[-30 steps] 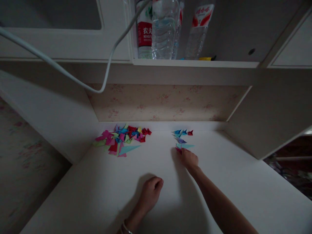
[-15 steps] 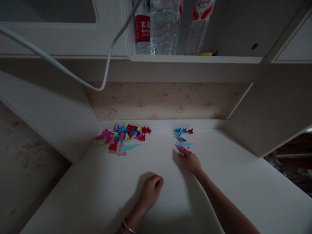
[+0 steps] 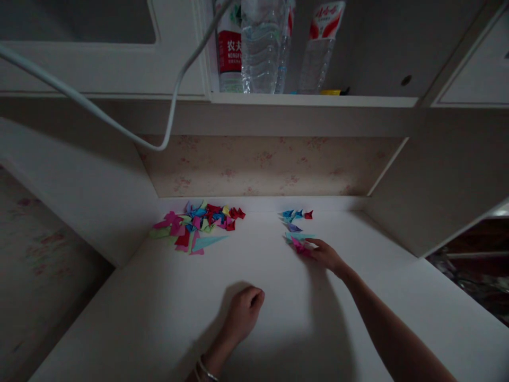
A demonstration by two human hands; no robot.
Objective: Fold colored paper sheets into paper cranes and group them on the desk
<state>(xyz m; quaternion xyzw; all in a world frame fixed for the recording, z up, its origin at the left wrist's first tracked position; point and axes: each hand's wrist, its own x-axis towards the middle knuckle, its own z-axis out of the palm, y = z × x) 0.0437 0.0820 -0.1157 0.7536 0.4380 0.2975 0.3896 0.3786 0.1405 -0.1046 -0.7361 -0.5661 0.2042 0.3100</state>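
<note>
A pink origami piece (image 3: 299, 246) lies at the fingertips of my right hand (image 3: 326, 255), its right end between the thumb and fingers. Just behind it is a flat light-blue paper piece (image 3: 302, 236). Farther back sit a purple folded piece (image 3: 294, 228), several small blue origami pieces (image 3: 292, 215) and a red one (image 3: 308, 215). My left hand (image 3: 245, 309) rests on the white tabletop, curled into a loose fist with nothing visible in it, and a bracelet (image 3: 207, 368) is on that wrist.
A pile of many-coloured folded paper (image 3: 207, 218) lies at the back left, a light-blue pointed piece (image 3: 209, 243) in front of it. Overhead, a shelf (image 3: 314, 100) holds plastic bottles (image 3: 260, 50), and a white cable (image 3: 173, 114) hangs down. Side panels flank the tabletop.
My right hand has shifted right, from the left end of the pink origami to its right end. The pink origami shows more now and has turned somewhat. My left hand has stayed in place.
</note>
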